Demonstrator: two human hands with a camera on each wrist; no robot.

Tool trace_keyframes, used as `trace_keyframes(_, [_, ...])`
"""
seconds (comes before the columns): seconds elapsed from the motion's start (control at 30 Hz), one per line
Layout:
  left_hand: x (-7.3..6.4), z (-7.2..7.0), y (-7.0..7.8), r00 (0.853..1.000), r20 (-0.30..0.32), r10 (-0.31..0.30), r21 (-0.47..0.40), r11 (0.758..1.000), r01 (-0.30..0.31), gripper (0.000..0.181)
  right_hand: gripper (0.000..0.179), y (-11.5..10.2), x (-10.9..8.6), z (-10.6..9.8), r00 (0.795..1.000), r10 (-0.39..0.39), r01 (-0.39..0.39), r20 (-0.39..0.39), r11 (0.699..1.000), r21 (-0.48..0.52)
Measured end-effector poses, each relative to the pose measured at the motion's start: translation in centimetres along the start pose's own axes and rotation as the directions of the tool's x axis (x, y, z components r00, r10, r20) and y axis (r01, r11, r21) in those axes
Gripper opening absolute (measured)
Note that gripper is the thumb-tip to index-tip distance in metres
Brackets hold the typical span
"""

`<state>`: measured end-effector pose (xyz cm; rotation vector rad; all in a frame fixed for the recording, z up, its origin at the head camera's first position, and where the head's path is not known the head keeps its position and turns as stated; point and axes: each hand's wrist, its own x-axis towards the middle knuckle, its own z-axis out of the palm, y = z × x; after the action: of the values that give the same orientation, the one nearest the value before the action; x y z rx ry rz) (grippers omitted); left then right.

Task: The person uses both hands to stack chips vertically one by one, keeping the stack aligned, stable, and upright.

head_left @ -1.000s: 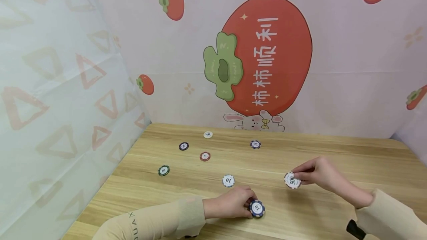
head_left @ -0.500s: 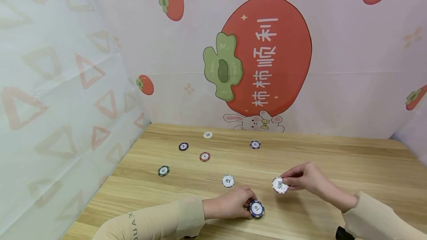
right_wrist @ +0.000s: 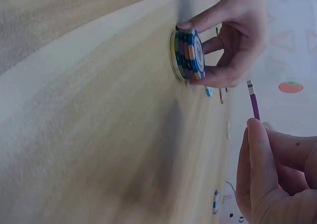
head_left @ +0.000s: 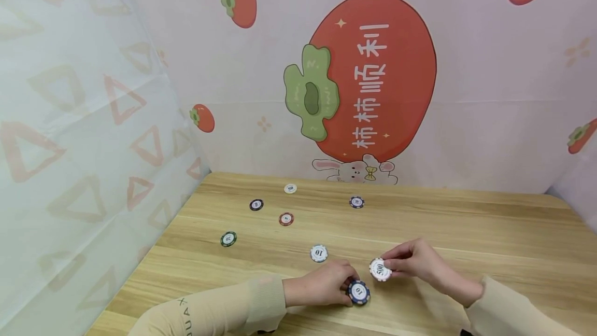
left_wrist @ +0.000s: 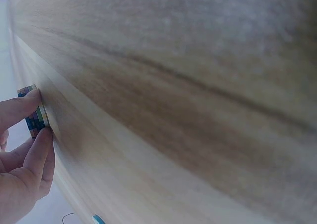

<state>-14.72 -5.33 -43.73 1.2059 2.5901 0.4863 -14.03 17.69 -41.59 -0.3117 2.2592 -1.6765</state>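
My left hand [head_left: 322, 285] pinches the sides of a short stack of poker chips [head_left: 358, 292] standing on the wooden table. A blue chip marked 10 tops the stack; chips of several colours show below it in the right wrist view [right_wrist: 188, 55]. Just right of the stack, my right hand [head_left: 420, 264] holds a white poker chip [head_left: 380, 269] marked 500 by its edge, between thumb and fingers. Seen from the right wrist, this chip [right_wrist: 253, 102] is edge-on, purple and white, and apart from the stack. Part of the stack is hidden behind the left fingers.
Single chips lie spread on the table [head_left: 466, 222]: a light blue 10 [head_left: 319, 253], a green 20 [head_left: 228, 239], a red 5 [head_left: 286, 219], a black one [head_left: 256, 205], a cream 50 [head_left: 290, 189] and a dark blue one [head_left: 356, 202]. A printed cloth [head_left: 242, 66] hangs behind.
My right hand has moved left and nearer to me with the white chip, closing on the stack. My left hand stays in place on the stack.
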Motion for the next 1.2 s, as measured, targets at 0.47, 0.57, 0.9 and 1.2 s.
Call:
trace_keyframes(0.47, [-0.1,0.1,0.0,1.000,-0.014,0.009,0.021,1.000,-0.009,0.039,0.027,1.6,-0.2,2.1,0.999,0.027,-0.029,0.040,0.998,0.060])
trace_keyframes(0.57, [-0.1,0.1,0.0,1.000,-0.018,0.012,0.029,1.000,-0.011,0.039,0.027,1.7,-0.1,2.4,0.998,0.028,-0.031,0.051,0.997,0.071])
trace_keyframes(0.9, [-0.3,0.0,0.1,1.000,-0.021,0.019,0.056,0.998,-0.018,0.039,0.025,1.9,0.1,3.4,0.997,0.022,-0.027,0.074,0.997,0.076])
trace_keyframes(1.2, [-0.3,-0.2,0.2,0.999,-0.026,0.038,0.070,0.997,-0.036,0.038,0.026,1.9,0.2,4.2,0.996,0.007,-0.014,0.083,0.997,0.082])
